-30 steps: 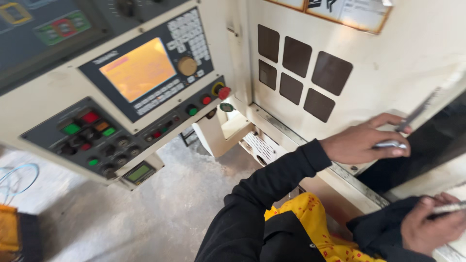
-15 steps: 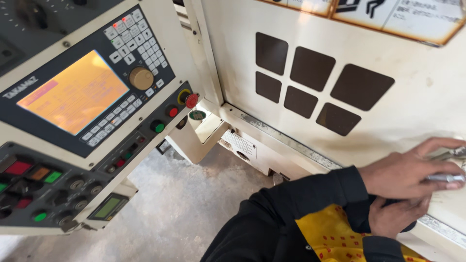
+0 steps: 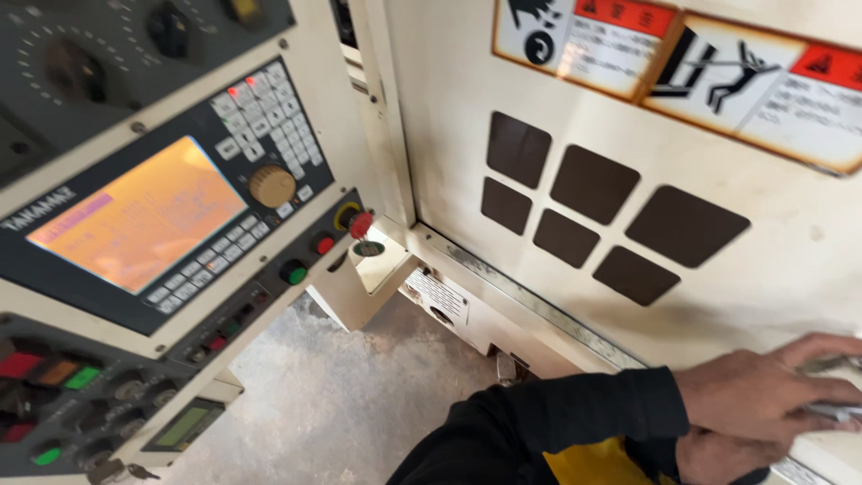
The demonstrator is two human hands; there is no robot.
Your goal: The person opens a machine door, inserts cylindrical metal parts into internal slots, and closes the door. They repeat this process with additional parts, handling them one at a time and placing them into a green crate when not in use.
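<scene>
Head view: left hand [image 3: 763, 404] curled over a metal door handle [image 3: 831, 413] at the right edge of the cream machine door [image 3: 628, 296], fingers wrapped on it. Right hand [image 3: 714, 458] mostly hidden beneath, grip unclear. Risk: handle near frame edge, grip could slip; sleeve may snag the door rail. Counts: five dark squares, two warning labels, one orange screen [image 3: 135, 216], one red stop button [image 3: 360, 223].
</scene>
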